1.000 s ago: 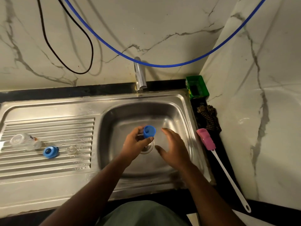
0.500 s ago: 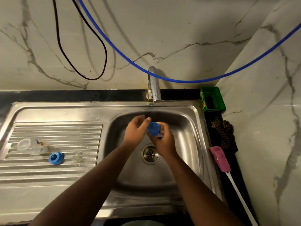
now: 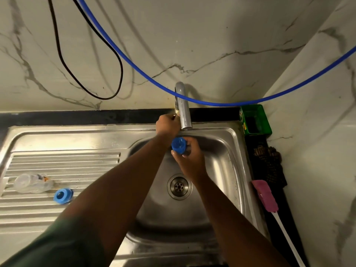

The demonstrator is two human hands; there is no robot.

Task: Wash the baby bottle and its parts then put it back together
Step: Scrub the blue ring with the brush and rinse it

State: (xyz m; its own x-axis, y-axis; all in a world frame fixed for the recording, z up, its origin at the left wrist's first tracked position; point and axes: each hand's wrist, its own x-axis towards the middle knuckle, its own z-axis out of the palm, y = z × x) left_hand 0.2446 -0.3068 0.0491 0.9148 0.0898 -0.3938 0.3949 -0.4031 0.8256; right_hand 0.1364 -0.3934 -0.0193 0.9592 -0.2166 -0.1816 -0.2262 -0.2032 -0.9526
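My right hand point(image 3: 189, 160) holds a blue bottle cap point(image 3: 178, 144) over the sink basin point(image 3: 221, 151), just below the tap spout point(image 3: 184, 110). My left hand point(image 3: 167, 125) reaches to the base of the tap, its fingers curled round a small handle there that is mostly hidden. On the draining board point(image 3: 57, 164) lie the clear baby bottle point(image 3: 31, 183) on its side and a blue screw ring point(image 3: 63, 195). No water is seen running from the spout.
A pink-headed bottle brush point(image 3: 266, 197) with a white handle lies on the black counter right of the sink. A green box point(image 3: 254, 120) and a dark scrubber point(image 3: 268, 164) sit behind it. A blue hose point(image 3: 134, 64) and black cable point(image 3: 61, 60) hang on the wall.
The cap passed from my left hand to my right hand. My left hand then moved up to the tap base, and the right hand raised the cap under the spout.
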